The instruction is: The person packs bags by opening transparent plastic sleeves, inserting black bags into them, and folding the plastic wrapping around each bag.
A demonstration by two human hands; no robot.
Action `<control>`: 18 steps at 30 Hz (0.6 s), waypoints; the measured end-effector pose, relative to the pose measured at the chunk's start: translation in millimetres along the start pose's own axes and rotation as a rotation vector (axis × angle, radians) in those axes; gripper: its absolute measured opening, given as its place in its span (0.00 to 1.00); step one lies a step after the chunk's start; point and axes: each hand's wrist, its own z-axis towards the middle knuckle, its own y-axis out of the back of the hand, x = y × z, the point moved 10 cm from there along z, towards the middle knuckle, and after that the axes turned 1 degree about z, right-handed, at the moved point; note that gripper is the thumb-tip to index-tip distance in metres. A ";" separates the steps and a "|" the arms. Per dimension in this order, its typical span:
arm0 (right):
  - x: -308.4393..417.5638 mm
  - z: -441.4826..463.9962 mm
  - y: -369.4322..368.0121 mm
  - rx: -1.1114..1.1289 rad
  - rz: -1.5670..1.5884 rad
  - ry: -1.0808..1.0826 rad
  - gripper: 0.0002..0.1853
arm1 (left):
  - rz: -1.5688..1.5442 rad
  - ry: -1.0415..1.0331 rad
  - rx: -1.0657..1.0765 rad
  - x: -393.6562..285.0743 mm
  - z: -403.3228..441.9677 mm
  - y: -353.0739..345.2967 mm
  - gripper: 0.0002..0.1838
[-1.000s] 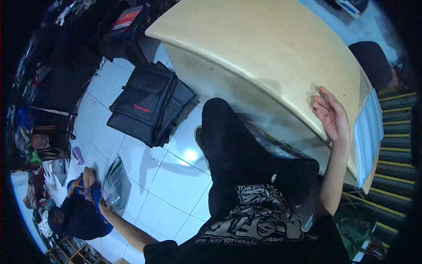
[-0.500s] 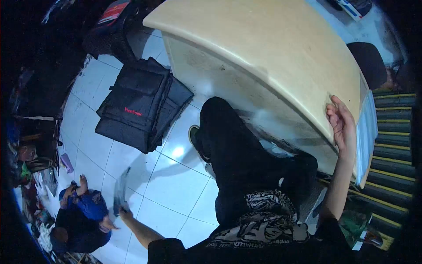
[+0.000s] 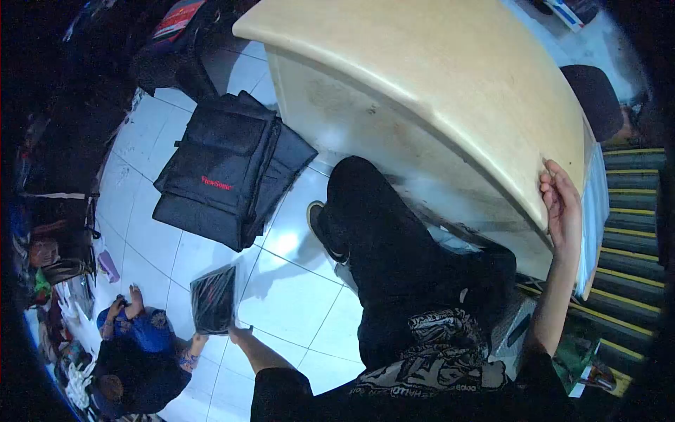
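My left hand [image 3: 243, 335] grips the lower right corner of a flat black package in clear plastic wrap [image 3: 213, 301], held out over the tiled floor. What is inside the wrap I cannot make out. Close to the package's lower edge is another person's hand [image 3: 194, 349]; whether it touches the package is unclear. My right hand [image 3: 562, 204] rests at the edge of a cream-coloured table [image 3: 436, 63], its fingers loosely bent and apart, holding nothing. Black folded bags with red ViewSonic lettering [image 3: 218, 165] lie stacked on the floor ahead of my left hand.
A person in dark clothes [image 3: 144, 366] sits low at the left. Cluttered goods [image 3: 67, 281] line the left side. Beyond the bags stands a dark chair-like object with a red label [image 3: 179, 49]. A slatted surface with yellow stripes [image 3: 629, 232] lies to the right.
The package has swung right and turned from edge-on to its broad face, with my left hand moving right too. The other person's hand has come nearer to it. My right hand stays by the table edge.
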 end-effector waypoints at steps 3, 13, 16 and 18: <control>0.6 -2.0 1.2 -0.022 0.005 0.009 0.19 | -0.130 0.276 -0.752 -35.5 -9.3 104.1 0.31; 6.8 -47.1 -80.6 0.192 -0.175 0.158 0.15 | -0.440 -0.734 -0.832 -385.5 -52.4 424.1 0.25; -26.5 -59.1 -137.0 0.413 -0.312 0.091 0.13 | -0.133 -0.747 -0.873 -425.3 -0.3 420.6 0.39; -34.4 -62.5 -154.0 0.457 -0.291 0.062 0.13 | -0.156 -0.701 -0.542 -438.3 54.2 407.5 0.49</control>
